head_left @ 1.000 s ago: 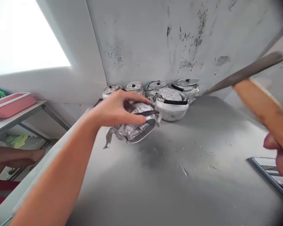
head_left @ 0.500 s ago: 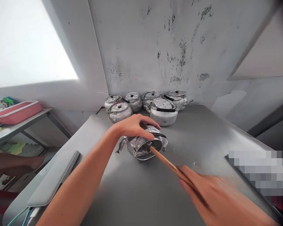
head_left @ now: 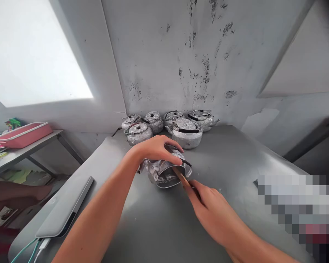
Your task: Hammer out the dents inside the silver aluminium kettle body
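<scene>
A dented silver metal kettle (head_left: 154, 171) lies tipped on the table, its wide mouth facing me. My left hand (head_left: 160, 148) curves over its top, thumb and fingers gripping its upper side beside the black handle (head_left: 186, 163). In my right hand (head_left: 208, 204) is a wooden-handled tool (head_left: 181, 178), held with the fingers closed round its shaft. The shaft slants into the kettle's mouth, and its far end is hidden inside. Crumpled dents show on the kettle's inner wall. Its spout is partly covered by my left arm.
Behind the kettle stand several lidded metal kettles (head_left: 186, 138) near the wall. A grey power bank (head_left: 64, 212) with cables lies at the table's left. Further left, a pink basin (head_left: 24, 136) sits on a shelf, with a person's arm (head_left: 16, 195) below. The right side is pixelated.
My right hand has moved forward and left, pushing the wooden-handled tool deeper into the kettle's mouth. The left hand keeps its grip, while the kettle has turned slightly.
</scene>
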Motion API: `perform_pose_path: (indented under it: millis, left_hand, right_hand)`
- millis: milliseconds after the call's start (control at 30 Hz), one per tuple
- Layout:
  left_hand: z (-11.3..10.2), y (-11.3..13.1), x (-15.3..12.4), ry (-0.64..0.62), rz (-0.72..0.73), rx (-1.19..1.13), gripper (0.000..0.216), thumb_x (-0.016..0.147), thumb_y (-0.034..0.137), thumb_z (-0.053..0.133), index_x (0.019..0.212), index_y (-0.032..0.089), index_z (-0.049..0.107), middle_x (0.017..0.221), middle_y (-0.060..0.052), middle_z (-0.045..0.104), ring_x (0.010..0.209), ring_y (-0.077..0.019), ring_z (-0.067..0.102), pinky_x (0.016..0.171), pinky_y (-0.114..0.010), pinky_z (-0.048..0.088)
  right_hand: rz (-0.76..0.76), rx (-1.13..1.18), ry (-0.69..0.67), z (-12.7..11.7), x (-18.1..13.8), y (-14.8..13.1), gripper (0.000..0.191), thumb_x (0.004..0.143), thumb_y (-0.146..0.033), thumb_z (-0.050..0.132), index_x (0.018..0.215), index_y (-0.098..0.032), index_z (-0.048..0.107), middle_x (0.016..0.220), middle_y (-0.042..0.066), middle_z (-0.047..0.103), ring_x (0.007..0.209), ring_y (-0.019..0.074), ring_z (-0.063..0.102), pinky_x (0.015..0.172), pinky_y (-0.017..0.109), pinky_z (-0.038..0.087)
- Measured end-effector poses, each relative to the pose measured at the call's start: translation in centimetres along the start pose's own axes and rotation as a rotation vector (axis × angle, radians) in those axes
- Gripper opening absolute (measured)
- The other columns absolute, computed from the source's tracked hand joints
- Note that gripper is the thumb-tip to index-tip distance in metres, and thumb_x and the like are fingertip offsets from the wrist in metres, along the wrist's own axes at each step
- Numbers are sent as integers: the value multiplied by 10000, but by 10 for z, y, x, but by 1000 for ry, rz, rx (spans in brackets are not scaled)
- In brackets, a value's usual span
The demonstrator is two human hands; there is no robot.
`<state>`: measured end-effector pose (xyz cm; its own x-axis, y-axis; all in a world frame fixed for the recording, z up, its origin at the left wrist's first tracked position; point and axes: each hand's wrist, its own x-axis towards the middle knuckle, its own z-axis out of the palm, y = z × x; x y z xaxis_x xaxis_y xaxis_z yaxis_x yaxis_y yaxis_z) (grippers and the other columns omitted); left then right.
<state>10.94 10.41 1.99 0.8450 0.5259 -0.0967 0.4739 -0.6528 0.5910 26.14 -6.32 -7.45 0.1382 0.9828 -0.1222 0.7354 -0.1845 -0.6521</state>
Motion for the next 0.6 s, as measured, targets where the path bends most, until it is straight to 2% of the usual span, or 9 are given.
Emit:
perform_pose_path:
  millis: [167,267,433,600]
  left_hand:
    - [-4,2,-1,-79,-4,0,597,703,635,712,1234,365,673,1405,43,553,1253,-266,515,1013,-284,407]
    - [-1,-2,-1,-59,4,-26,571,724,566,727,1253,362,662,1385,41,570,1254,-258,521,1025,-282,407]
    - [7,-7,0,29,75,-83,461,749,453,726,1187,309,709,1317,24,623,1224,-247,545,1045,-279,397]
    - [4,-5,2,-40,129,-94,415,731,395,741,1134,298,733,1285,23,636,1204,-243,559,1032,-281,406]
  right_hand:
    - [42,179,-62,8,-3,9,382,1007,-388,308,688,-225,441,598,-35,467,518,124,367,477,258,284]
    - [62,321,-122,8,-4,9,370,1002,-432,332,729,-219,462,617,-47,429,527,112,354,472,243,289]
    - [182,573,-302,3,-7,-3,338,1005,-499,294,936,-225,480,675,-54,462,510,90,378,450,200,312]
    - [334,624,-320,1,-8,-8,383,983,-570,291,989,-235,477,618,-73,427,443,77,318,397,182,227]
